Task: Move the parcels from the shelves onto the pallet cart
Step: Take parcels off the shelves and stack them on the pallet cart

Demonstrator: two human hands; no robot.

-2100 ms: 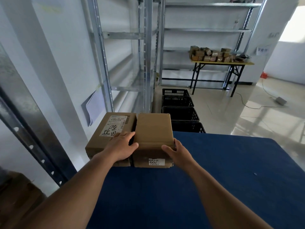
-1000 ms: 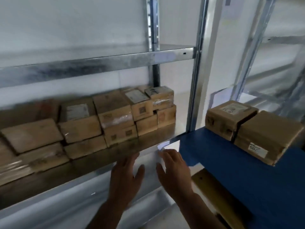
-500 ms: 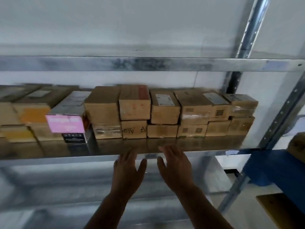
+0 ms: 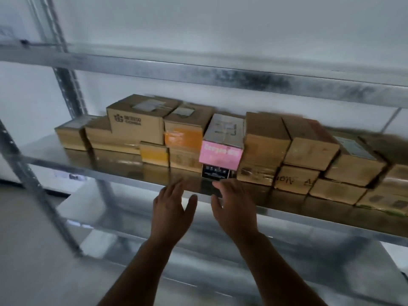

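cardboard parcels (image 4: 262, 149) line the shelf (image 4: 123, 173) beyond my left hand (image 4: 171, 208) and right hand (image 4: 235, 208), both empty, fingers spread. reaching step; next, grasp the pink box (image 4: 220, 154).

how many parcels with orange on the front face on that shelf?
2. A brown cardboard parcel with an orange front sits just left of the pink-fronted box; a smaller orange-yellow fronted parcel sits lower, to its left. Blur may hide others.

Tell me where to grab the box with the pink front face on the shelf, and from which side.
Judging by its pose, take the pink-fronted cardboard box from the front, by the top and the front's underside. A small dark box holds it up, and brown cardboard boxes crowd both flanks. The open left hand and right hand hover just before it.
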